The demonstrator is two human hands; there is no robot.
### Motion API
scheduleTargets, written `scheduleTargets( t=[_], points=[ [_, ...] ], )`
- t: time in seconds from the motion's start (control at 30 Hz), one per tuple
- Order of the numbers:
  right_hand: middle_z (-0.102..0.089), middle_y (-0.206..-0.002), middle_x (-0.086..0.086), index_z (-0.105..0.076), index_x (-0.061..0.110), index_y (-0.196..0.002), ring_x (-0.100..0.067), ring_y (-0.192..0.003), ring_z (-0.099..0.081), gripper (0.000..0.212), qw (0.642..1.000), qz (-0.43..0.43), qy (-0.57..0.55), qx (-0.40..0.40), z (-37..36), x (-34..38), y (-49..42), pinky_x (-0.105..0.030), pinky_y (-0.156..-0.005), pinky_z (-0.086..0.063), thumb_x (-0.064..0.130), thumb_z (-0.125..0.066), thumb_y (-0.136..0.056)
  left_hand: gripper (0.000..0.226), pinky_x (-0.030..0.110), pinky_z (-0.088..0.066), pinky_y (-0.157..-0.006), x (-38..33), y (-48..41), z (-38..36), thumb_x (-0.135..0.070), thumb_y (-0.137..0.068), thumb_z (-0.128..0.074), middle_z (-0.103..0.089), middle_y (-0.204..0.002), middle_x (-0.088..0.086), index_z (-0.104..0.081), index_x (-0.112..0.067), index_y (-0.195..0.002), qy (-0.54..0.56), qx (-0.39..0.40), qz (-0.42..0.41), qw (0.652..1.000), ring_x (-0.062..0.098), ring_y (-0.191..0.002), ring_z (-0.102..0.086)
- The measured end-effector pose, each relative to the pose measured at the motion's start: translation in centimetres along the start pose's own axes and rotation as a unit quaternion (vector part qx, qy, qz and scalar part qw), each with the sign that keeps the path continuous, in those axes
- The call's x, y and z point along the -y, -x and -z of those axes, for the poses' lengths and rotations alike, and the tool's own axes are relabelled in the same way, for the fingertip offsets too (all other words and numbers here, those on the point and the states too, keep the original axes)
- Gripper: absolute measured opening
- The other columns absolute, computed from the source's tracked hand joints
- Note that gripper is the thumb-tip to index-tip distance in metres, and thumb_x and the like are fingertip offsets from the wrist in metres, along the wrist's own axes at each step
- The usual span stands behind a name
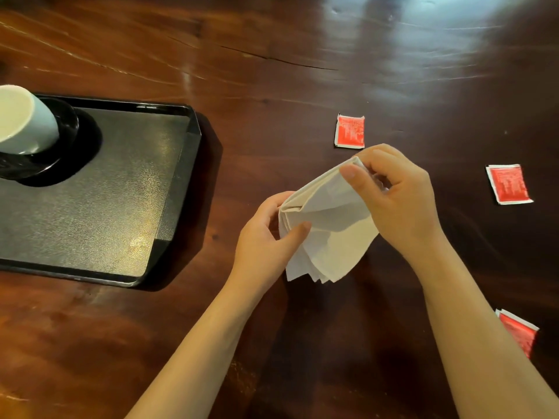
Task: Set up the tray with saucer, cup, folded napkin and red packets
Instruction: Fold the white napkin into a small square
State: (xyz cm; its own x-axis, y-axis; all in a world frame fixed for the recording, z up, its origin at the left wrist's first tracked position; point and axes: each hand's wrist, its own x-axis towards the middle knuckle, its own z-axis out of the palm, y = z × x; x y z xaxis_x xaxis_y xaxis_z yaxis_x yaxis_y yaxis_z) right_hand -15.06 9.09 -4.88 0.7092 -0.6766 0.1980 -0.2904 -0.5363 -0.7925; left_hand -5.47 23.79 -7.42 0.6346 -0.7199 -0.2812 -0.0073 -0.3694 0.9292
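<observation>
A white paper napkin (329,234), partly folded, is held up above the table between both hands. My left hand (266,234) grips its left folded edge, thumb on top. My right hand (396,195) pinches its upper corner. A black tray (127,189) lies at the left with a black saucer (65,137) in its far left corner, and a white cup (24,119) stands on the saucer. Three red packets lie on the table: one (350,131) beyond the hands, one (509,184) at the right, one (518,331) partly hidden behind my right forearm.
The surface is a dark polished wooden table (272,55) with a long crack across the far side. The tray's right part is bare black surface.
</observation>
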Motion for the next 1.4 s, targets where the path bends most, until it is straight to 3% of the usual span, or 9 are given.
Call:
scheduleTargets(
  t=[0.1,0.27,0.53,0.67,0.77,0.87,0.93,1.1,1.4],
  points=[
    [-0.051,-0.07,0.014,-0.059,0.013,-0.079,0.0,-0.065,-0.051,0.02,1.0,0.001,-0.002,-0.007,-0.1,-0.2,-0.5,-0.007,-0.057,-0.038,0.027,-0.053,-0.091,0.025,0.008,-0.049,-0.071,-0.5,-0.3,-0.2,-0.027,-0.088,-0.06,-0.059,-0.1,-0.029,-0.052,-0.048,-0.1,-0.018,-0.002,-0.024,1.0,-0.009,-0.099,-0.055],
    [-0.052,-0.06,-0.021,-0.057,-0.009,-0.07,-0.028,-0.055,-0.046,0.042,0.996,0.063,0.048,-0.045,0.9,0.0,-2.2,-0.021,-0.053,-0.033,0.027,-0.052,-0.093,0.024,0.014,-0.053,-0.071,-1.2,-0.3,0.1,-0.026,-0.089,-0.059,-0.063,-0.096,-0.028,-0.056,-0.049,-0.092,-0.012,0.031,-0.056,0.998,-0.006,-0.092,-0.059],
    [-0.051,-0.057,-0.02,-0.058,-0.008,-0.07,-0.027,-0.052,-0.043,0.045,0.993,0.094,0.065,-0.017,1.7,0.8,-2.3,-0.023,-0.05,-0.031,0.029,-0.051,-0.094,0.009,0.023,-0.053,-0.069,-1.7,-0.5,0.2,-0.036,-0.091,-0.054,-0.063,-0.093,-0.023,-0.058,-0.044,-0.09,-0.016,0.035,-0.064,0.997,-0.003,-0.087,-0.06],
    [-0.051,-0.056,-0.02,-0.058,-0.008,-0.071,-0.03,-0.051,-0.044,0.044,0.994,0.086,0.062,-0.015,1.6,0.5,-1.7,-0.024,-0.05,-0.031,0.029,-0.051,-0.093,0.017,0.011,-0.05,-0.074,-1.4,-0.5,0.3,-0.034,-0.093,-0.05,-0.061,-0.089,-0.034,-0.053,-0.051,-0.092,-0.066,0.034,-0.092,0.993,-0.014,-0.093,-0.054],
    [-0.056,-0.059,-0.014,-0.061,-0.006,-0.073,-0.024,-0.053,-0.048,0.04,0.994,0.091,0.065,-0.019,1.5,0.6,-1.2,-0.019,-0.052,-0.034,0.027,-0.053,-0.092,0.014,0.003,-0.046,-0.072,-0.9,-0.5,0.2,-0.028,-0.094,-0.051,-0.058,-0.089,-0.031,-0.057,-0.039,-0.1,-0.098,0.025,-0.105,0.989,-0.017,-0.091,-0.053],
    [-0.057,-0.072,0.002,-0.066,0.0,-0.08,-0.007,-0.064,-0.05,0.027,0.986,0.146,0.068,-0.044,1.2,1.1,0.1,-0.008,-0.062,-0.038,0.023,-0.056,-0.09,0.013,0.012,-0.05,-0.073,-0.8,-0.7,0.1,-0.03,-0.094,-0.052,-0.065,-0.096,-0.021,-0.061,-0.033,-0.102,-0.023,0.011,-0.03,0.999,-0.005,-0.093,-0.059],
    [-0.062,-0.073,-0.003,-0.068,0.0,-0.083,-0.009,-0.069,-0.054,0.025,0.981,0.17,0.076,-0.057,0.9,1.0,1.1,-0.014,-0.066,-0.043,0.021,-0.058,-0.09,0.022,0.024,-0.053,-0.077,-0.8,-0.8,0.1,-0.038,-0.095,-0.048,-0.068,-0.101,-0.013,-0.064,-0.03,-0.107,0.046,0.038,0.07,0.996,0.007,-0.097,-0.063],
    [-0.069,-0.083,-0.01,-0.071,0.001,-0.085,-0.015,-0.08,-0.059,0.024,0.974,0.198,0.102,-0.03,0.0,-0.3,3.9,-0.023,-0.073,-0.047,0.023,-0.063,-0.088,0.042,0.036,-0.054,-0.088,-0.5,-0.6,-0.3,-0.044,-0.095,-0.04,-0.071,-0.112,0.005,-0.067,-0.017,-0.113,0.346,0.105,0.243,0.9,0.019,-0.103,-0.066],
    [-0.067,-0.109,-0.007,-0.069,0.011,-0.108,-0.019,-0.103,-0.056,0.03,0.973,0.166,0.156,0.038,-2.8,-2.2,8.4,-0.03,-0.091,-0.046,0.032,-0.056,-0.091,0.048,0.043,-0.056,-0.082,0.4,-0.6,-0.5,-0.045,-0.092,-0.044,-0.064,-0.123,0.015,-0.057,-0.011,-0.124,0.542,0.088,0.251,0.798,0.031,-0.11,-0.063]
  ],
)
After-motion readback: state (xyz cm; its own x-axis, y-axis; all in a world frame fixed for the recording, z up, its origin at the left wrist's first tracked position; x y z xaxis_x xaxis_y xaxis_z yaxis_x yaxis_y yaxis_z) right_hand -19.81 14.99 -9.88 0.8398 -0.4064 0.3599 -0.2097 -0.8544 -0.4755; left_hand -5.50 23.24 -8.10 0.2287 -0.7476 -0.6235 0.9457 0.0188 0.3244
